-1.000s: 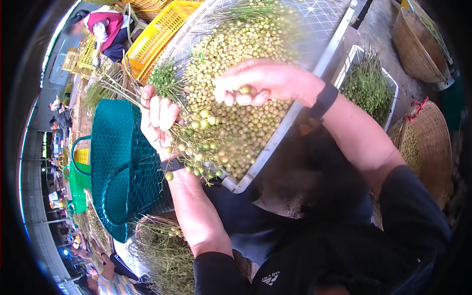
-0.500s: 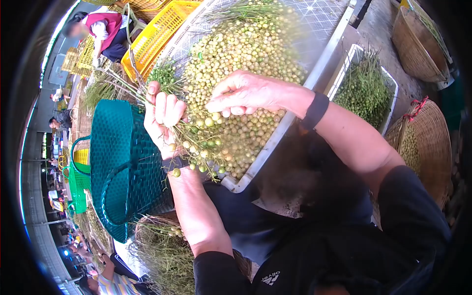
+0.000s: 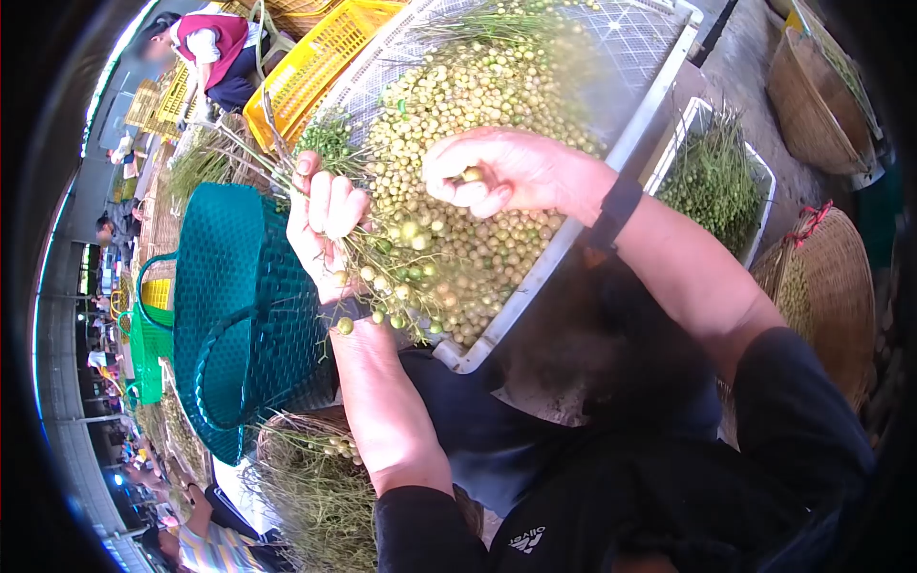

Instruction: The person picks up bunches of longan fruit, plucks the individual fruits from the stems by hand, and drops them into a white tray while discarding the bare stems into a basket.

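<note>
My left hand (image 3: pixel 325 210) is closed round a fruit bunch (image 3: pixel 401 272), whose brown stems (image 3: pixel 258 158) stick out past the thumb. Small round yellow-green fruits hang from the twigs below that hand. To its right, my right hand (image 3: pixel 501 172) is curled, with a small round fruit (image 3: pixel 472 174) showing at the fingers; the palm is hidden. Beneath both hands lies a wide heap of loose round fruits (image 3: pixel 458 105) on a white mesh tray (image 3: pixel 635 43). Some fruits in the heap are pale yellow, others greener.
A teal woven basket (image 3: pixel 224 315) stands left of my left arm, beside a yellow crate (image 3: pixel 330 57). Bare twigs (image 3: pixel 320 497) fill a container below. On the right are a white box of green stems (image 3: pixel 707 181) and wicker baskets (image 3: pixel 836 296). A person (image 3: pixel 215 53) works at upper left.
My right hand has drawn back slightly up and away from the bunch, and a fruit now shows in its fingers. The left hand keeps its hold on the stems.
</note>
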